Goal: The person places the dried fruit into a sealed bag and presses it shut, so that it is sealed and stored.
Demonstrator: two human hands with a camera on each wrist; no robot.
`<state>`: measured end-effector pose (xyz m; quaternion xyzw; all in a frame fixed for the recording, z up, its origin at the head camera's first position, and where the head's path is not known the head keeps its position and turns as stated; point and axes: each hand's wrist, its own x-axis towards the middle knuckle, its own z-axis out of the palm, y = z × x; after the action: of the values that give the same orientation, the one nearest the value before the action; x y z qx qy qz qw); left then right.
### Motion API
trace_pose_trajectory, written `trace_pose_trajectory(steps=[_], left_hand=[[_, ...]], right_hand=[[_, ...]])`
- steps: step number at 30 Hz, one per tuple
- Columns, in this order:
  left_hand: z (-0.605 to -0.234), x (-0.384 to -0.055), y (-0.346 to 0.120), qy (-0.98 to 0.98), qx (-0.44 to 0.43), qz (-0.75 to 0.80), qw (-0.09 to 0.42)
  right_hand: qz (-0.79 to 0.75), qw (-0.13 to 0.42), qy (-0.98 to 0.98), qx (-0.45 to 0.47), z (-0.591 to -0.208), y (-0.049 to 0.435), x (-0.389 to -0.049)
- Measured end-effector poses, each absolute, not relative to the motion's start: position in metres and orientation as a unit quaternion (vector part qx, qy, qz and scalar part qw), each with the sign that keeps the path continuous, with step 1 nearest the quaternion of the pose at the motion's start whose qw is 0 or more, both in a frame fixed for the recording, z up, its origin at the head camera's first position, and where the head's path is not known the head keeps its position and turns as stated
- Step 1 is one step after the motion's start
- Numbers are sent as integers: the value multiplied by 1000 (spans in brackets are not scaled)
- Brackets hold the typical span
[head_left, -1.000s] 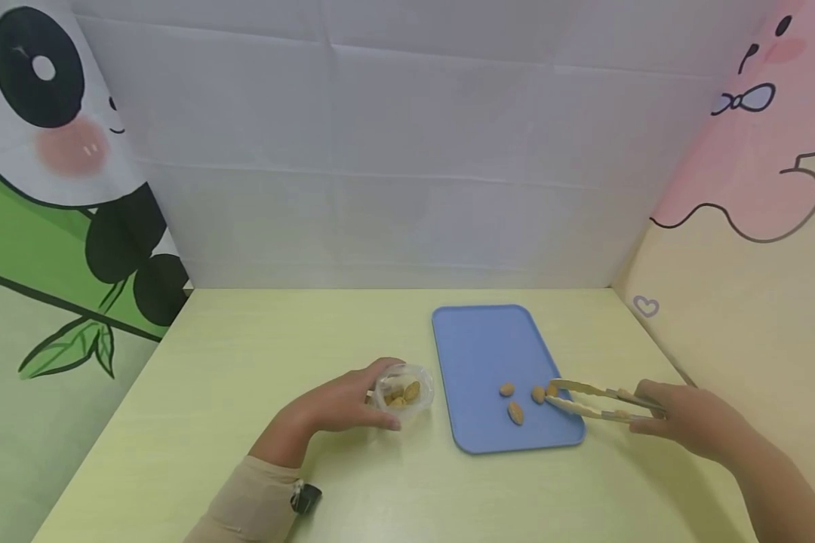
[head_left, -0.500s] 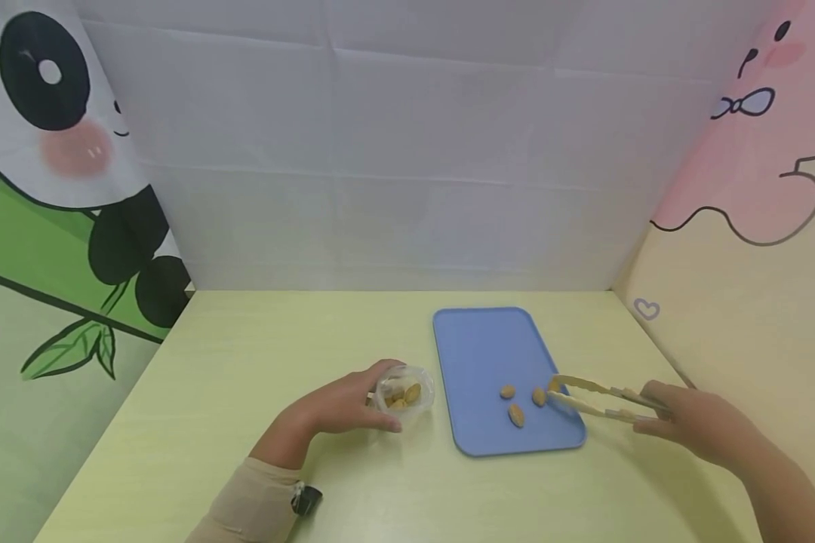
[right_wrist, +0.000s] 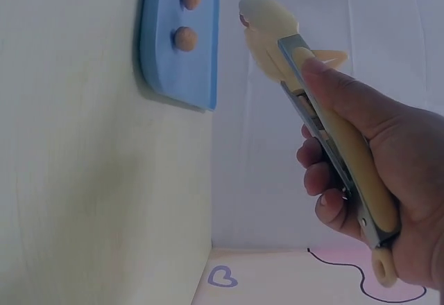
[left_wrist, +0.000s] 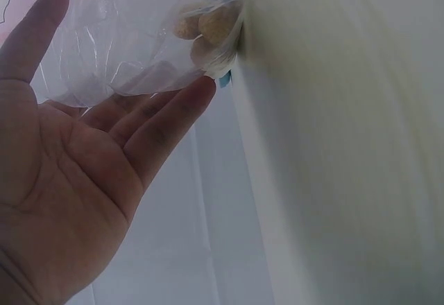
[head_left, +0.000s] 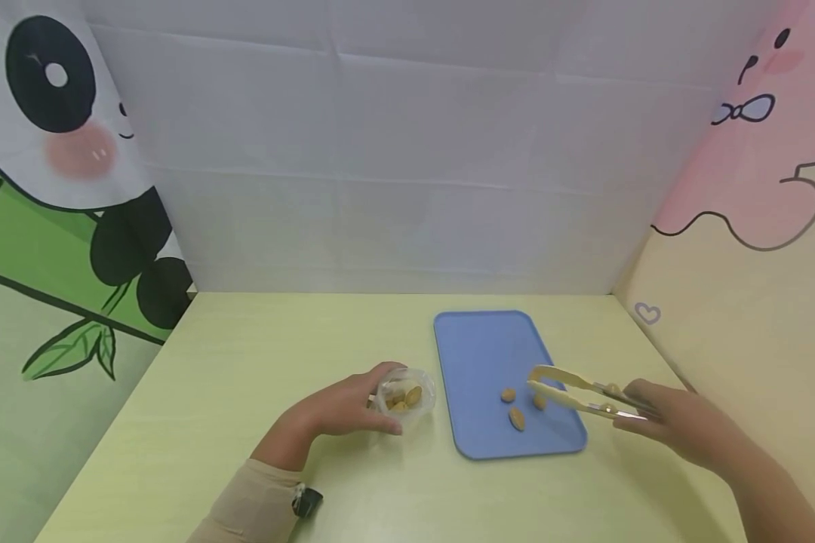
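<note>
A clear plastic bag [head_left: 422, 392] holds several brown oval nuts [head_left: 399, 400] that look unshelled. My left hand [head_left: 342, 403] holds the bag, thumb on the near side and fingers behind; the left wrist view shows the nuts at its bottom [left_wrist: 208, 28]. My right hand [head_left: 675, 418] grips tongs [head_left: 587, 385] with cream-coloured heads and metal arms. Their tips hover over the blue tray [head_left: 489, 339], and a bit of brown nut [right_wrist: 243, 21] shows between the heads. Three more nuts [head_left: 517, 418] lie on the tray's near half, one partly covered by the tongs.
The pale yellow table [head_left: 258, 339] lies around the tray and the bag. A white sheet [head_left: 407, 166] rises behind it. Side panels carry cartoon drawings, a panda [head_left: 75, 113] at left and a pink figure [head_left: 754, 166] at right.
The tongs have lifted from the tray's right edge and moved left with the nut between their heads. My left hand and the bag have stayed in place.
</note>
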<state>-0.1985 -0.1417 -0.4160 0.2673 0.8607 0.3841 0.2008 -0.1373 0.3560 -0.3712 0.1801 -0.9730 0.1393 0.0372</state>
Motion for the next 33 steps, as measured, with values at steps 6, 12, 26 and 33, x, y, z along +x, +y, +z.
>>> trace_pose_trajectory(steps=[6,12,26,33], left_hand=[[-415,-198,-143,863,267,380,200],[-413,-196,-142,868,260,371,204],[-405,-191,-142,867,262,372,205],[-401,-188,-140,865,260,376,206]], right_hand=[[149,37,-972,178,-365,341,-136],[145,54,-972,179,-357,326,-131],[185,62,-957,217,-344,287,-122],[187,69,-951,236,-338,271,-122]])
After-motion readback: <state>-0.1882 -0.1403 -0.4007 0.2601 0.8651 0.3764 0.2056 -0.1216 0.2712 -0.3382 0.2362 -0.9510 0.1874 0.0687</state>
